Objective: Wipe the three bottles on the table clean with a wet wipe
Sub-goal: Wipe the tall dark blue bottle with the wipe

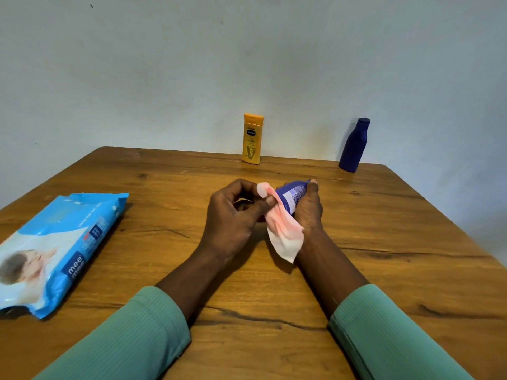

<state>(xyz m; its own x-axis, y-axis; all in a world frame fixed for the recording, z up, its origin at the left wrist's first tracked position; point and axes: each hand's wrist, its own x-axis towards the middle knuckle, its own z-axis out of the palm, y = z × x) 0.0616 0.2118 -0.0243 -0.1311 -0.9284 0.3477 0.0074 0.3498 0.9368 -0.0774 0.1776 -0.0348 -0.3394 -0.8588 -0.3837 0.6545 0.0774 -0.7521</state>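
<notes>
Here, a wooden table [384, 242] with a warm brown, knotted and cracked grain carries all items, seen from the head view.

At the centre, the right hand [308, 212] grips a small blue bottle [292, 196], a smooth, rounded plastic cylinder with a pale printed label. The fingers curl round its far side, and one fingertip shows at its upper end. The bottle is lifted off the table and tilted, top toward 1 o'clock.

The left hand [233, 215] is curled, with its thumb and forefinger pinching the upper edge of the wet wipe [284, 234]. The wipe is a thin, soft, white sheet tinged pink. It lies draped across the bottle's near side and hangs in loose folds toward 6 o'clock, between the two wrists.

Both forearms extend from ribbed green sleeves, the left sleeve [131, 338] at 7 o'clock and the right sleeve [389, 335] at 5 o'clock.

A yellow bottle [252, 139], flat-sided with a squared cap, stands upright at 12 o'clock on the far table edge.

A dark blue bottle [354, 146], matte, with a narrow neck and round cap, stands at 1 o'clock, well apart from the yellow one.

A glossy, crinkled blue and white wipes pack [57, 250] lies flat at 9 o'clock.

A plain pale wall [164, 64] stands behind the table.
</notes>
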